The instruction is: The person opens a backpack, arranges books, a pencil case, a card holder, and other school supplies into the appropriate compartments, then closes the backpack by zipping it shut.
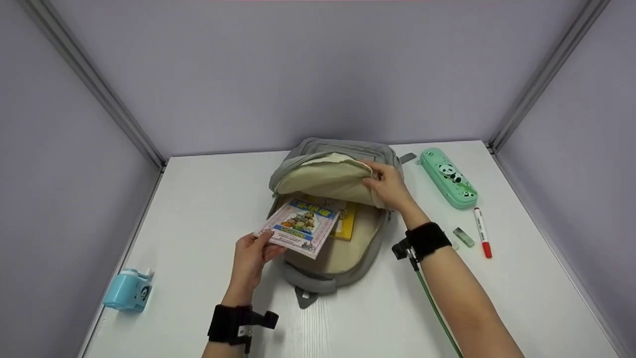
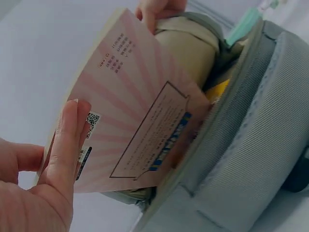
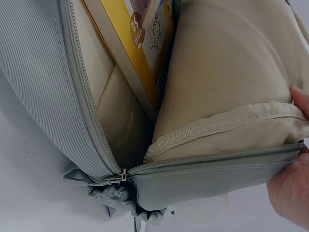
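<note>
A grey backpack (image 1: pixel 343 146) with a cream lining lies unzipped on the white table. My left hand (image 1: pixel 252 258) pinches a pink-covered book (image 1: pixel 303 226) by its near corner, thumb on the front cover. In the left wrist view, fingers of the left hand (image 2: pixel 58 159) lie along the book's back cover (image 2: pixel 130 116), and its far end is inside the opening. A yellow book (image 3: pixel 137 53) sits inside the backpack, partly hidden beneath the pink one in the head view. My right hand (image 1: pixel 390 186) grips the edge of the backpack's flap (image 1: pixel 323 179) and holds it up.
On the right lie a green panda pencil case (image 1: pixel 449 179), a red-capped marker (image 1: pixel 482 232) and a small green eraser-like block (image 1: pixel 463 237). A light-blue bottle-shaped item with a panda picture (image 1: pixel 128 291) is at the left edge. Walls enclose the table's back and sides.
</note>
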The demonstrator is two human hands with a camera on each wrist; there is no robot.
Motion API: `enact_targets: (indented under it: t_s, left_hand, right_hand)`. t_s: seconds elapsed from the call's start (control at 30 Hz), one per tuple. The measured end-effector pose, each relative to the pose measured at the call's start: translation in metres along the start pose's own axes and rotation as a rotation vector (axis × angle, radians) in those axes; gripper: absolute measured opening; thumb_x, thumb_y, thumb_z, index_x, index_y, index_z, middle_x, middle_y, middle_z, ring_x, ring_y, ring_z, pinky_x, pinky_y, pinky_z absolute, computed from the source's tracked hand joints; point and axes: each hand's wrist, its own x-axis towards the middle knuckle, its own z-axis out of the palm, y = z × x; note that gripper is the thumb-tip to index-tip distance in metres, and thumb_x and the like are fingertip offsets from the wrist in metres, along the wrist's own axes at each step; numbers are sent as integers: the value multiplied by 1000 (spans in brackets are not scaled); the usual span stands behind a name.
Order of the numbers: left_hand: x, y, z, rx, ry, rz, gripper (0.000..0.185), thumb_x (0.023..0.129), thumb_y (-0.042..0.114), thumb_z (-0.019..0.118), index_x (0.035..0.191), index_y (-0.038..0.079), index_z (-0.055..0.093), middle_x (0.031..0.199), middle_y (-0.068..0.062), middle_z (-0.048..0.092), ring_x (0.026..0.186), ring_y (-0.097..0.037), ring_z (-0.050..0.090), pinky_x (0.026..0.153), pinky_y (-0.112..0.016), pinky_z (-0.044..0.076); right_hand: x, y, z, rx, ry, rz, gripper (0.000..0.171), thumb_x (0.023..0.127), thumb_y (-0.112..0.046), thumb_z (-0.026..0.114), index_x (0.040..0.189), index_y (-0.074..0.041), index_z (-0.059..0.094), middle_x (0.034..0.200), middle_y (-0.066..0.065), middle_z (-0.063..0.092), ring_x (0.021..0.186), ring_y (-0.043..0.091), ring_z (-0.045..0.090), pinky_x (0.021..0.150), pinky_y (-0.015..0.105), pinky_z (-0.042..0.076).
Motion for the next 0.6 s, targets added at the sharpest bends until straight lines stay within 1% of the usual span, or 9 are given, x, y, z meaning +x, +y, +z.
enact_targets:
  t_s: [0.2,0.33,0.47,0.6]
  left_hand:
    - [6,-15,11,89,-16,-34,27,100,11,58,107,-14,51,75,-18,69,62,-19,70,65,-32,58]
    - [9,-21,18,131,-11,-63,25,100,13,59,100,-11,49,73,-17,68,62,-22,71,63,-32,58]
    - [14,-24,25,107,-21,-86,23,102,10,54,102,-12,48,76,-19,69,66,-24,72,67,-34,58]
    - [19,-26,33,62,-40,-106,20,104,6,48,107,-13,45,81,-22,68,72,-26,72,73,-35,57]
  right_hand:
    - [0,1,-2,25,-10,-10,46,90,1,68,134,-10,62,132,15,60,117,27,55,96,44,44]
    - [-1,1,-2,16,-22,-32,45,91,0,67,134,-13,62,131,14,60,112,25,57,89,41,46]
    - [-2,0,-1,5,-14,-39,45,91,-1,68,134,-14,63,130,13,61,108,24,58,85,39,47]
    - [-2,-1,-1,22,-11,-34,46,90,-1,69,134,-14,63,131,12,60,113,24,57,89,40,47]
